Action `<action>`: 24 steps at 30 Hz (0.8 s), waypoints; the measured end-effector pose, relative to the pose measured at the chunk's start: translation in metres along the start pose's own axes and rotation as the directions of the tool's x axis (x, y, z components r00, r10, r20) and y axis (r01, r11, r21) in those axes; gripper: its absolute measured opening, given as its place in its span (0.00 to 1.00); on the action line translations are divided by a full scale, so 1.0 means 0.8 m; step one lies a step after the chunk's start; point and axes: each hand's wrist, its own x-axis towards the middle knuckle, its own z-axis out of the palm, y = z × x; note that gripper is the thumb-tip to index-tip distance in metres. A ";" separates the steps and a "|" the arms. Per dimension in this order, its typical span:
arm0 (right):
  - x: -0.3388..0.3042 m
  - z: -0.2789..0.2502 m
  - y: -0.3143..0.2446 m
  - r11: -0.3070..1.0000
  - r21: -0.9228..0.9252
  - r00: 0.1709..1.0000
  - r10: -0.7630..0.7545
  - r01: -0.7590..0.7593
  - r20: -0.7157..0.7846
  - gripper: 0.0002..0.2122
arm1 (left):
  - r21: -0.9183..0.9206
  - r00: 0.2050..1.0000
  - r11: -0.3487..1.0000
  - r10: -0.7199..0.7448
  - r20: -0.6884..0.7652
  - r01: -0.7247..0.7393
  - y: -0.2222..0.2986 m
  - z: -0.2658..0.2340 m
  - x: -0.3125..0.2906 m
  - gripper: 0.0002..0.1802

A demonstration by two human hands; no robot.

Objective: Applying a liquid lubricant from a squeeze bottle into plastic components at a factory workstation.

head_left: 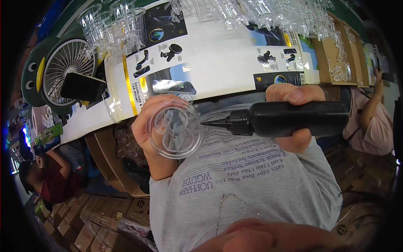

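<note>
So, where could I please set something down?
The white table is bare in the middle, between the clear cups at left and box at right; its far edge is crowded with plastic pieces, its left end with fan and phone.

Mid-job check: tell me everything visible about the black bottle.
The black bottle has a smooth, rounded body that looks like opaque plastic, a ribbed collar and a nozzle tapering to a fine tip. No label shows on the visible side. The right hand grips the body from above and below, holding it nearly level in front of the grey shirt, base to the right. The nozzle points left, its tip beside the rim of the clear cup; whether they touch is unclear. The contents are hidden.
</note>
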 end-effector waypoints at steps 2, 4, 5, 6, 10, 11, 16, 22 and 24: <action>0.000 0.000 0.001 1.000 0.022 0.999 -0.004 0.003 0.047 0.23 | -0.004 1.000 1.000 -0.006 0.011 0.007 -0.001 0.000 0.000 0.22; -0.002 0.007 0.003 0.999 0.021 0.998 -0.042 0.043 -0.046 0.23 | -0.050 1.000 0.998 0.029 0.003 -0.028 -0.003 0.002 0.000 0.21; -0.002 0.005 0.002 0.999 0.021 0.998 -0.040 0.041 -0.047 0.23 | -0.050 1.000 0.998 0.027 0.003 -0.027 -0.005 0.002 0.001 0.21; 0.000 0.000 0.000 1.000 0.022 1.000 -0.019 0.019 0.005 0.24 | -0.116 0.999 0.992 0.043 0.009 -0.041 -0.006 0.002 0.001 0.20; -0.003 0.005 0.004 0.999 0.024 0.999 -0.021 0.022 -0.029 0.24 | -0.258 0.997 0.964 0.076 0.030 -0.066 -0.003 0.006 0.005 0.18; -0.003 0.004 0.004 0.999 0.028 0.999 -0.020 0.020 -0.030 0.24 | -0.255 0.997 0.965 0.074 0.028 -0.064 -0.003 0.007 0.005 0.18; -0.002 -0.002 0.001 1.000 0.011 0.999 -0.003 0.002 0.045 0.25 | -0.307 0.998 0.951 0.039 0.049 -0.022 0.000 0.006 0.001 0.20; -0.003 0.003 0.004 1.000 0.009 1.000 0.007 -0.006 -0.020 0.24 | -0.361 0.997 0.932 -0.009 0.080 0.038 0.001 0.005 -0.002 0.21; -0.002 0.002 0.003 1.000 0.009 1.000 0.013 -0.013 -0.011 0.24 | -0.381 0.995 0.924 -0.004 0.099 0.042 -0.001 0.004 -0.002 0.21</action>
